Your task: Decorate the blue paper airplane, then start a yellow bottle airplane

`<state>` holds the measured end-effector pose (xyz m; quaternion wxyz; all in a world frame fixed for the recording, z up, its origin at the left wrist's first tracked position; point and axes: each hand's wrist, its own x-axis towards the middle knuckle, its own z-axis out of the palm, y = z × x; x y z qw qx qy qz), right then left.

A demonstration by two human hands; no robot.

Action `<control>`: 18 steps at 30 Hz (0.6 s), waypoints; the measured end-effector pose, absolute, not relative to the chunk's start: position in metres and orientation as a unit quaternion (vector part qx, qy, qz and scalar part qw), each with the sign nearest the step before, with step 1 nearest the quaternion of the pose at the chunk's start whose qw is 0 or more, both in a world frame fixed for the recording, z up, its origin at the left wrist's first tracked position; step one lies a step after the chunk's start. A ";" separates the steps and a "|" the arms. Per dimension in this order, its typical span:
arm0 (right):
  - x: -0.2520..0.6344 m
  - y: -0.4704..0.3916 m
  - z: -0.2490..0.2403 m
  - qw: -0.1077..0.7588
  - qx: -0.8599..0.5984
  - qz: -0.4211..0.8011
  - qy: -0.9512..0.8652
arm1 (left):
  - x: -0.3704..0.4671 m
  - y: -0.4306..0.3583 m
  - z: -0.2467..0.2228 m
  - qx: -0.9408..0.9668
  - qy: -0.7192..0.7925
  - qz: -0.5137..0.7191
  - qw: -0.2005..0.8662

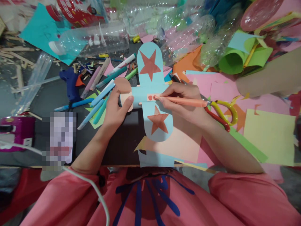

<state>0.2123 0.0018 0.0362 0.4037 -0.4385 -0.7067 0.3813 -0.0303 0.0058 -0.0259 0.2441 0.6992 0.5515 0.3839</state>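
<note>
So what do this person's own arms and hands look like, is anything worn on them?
Both hands, the left hand and the right hand, are bare: no gloves, rings or watch show. The forearms are uncovered too. Loose coral-pink short sleeves end near the elbows, part of a top with dark blue painted stripes on the front.

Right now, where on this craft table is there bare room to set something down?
Bare dark tabletop lies between the left hand and the table's near edge. A smaller patch sits left of the blue glue gun. Elsewhere is crowded: bottles behind, markers beside the paper plane, paper sheets rightward.
</note>
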 end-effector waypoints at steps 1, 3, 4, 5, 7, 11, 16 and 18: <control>0.213 0.002 0.036 0.399 -0.440 0.384 -0.707 | -0.030 0.006 -0.026 0.699 0.551 0.385 0.243; 0.213 0.003 0.036 0.389 -0.442 0.387 -0.710 | -0.030 0.006 -0.025 0.700 0.551 0.383 0.242; 0.214 0.003 0.036 0.383 -0.442 0.388 -0.713 | -0.030 0.006 -0.025 0.700 0.551 0.383 0.242; 0.215 0.004 0.036 0.377 -0.440 0.390 -0.715 | -0.030 0.006 -0.025 0.700 0.551 0.383 0.242; 0.216 0.005 0.036 0.372 -0.436 0.392 -0.719 | -0.030 0.006 -0.025 0.700 0.551 0.383 0.245; 0.216 0.006 0.038 0.365 -0.448 0.386 -0.719 | -0.031 0.006 -0.026 0.699 0.548 0.384 0.253; 0.216 0.003 0.036 0.400 -0.458 0.365 -0.705 | -0.031 0.006 -0.025 0.695 0.550 0.389 0.250; 0.215 0.003 0.034 0.407 -0.460 0.361 -0.702 | -0.031 0.005 -0.024 0.694 0.553 0.385 0.253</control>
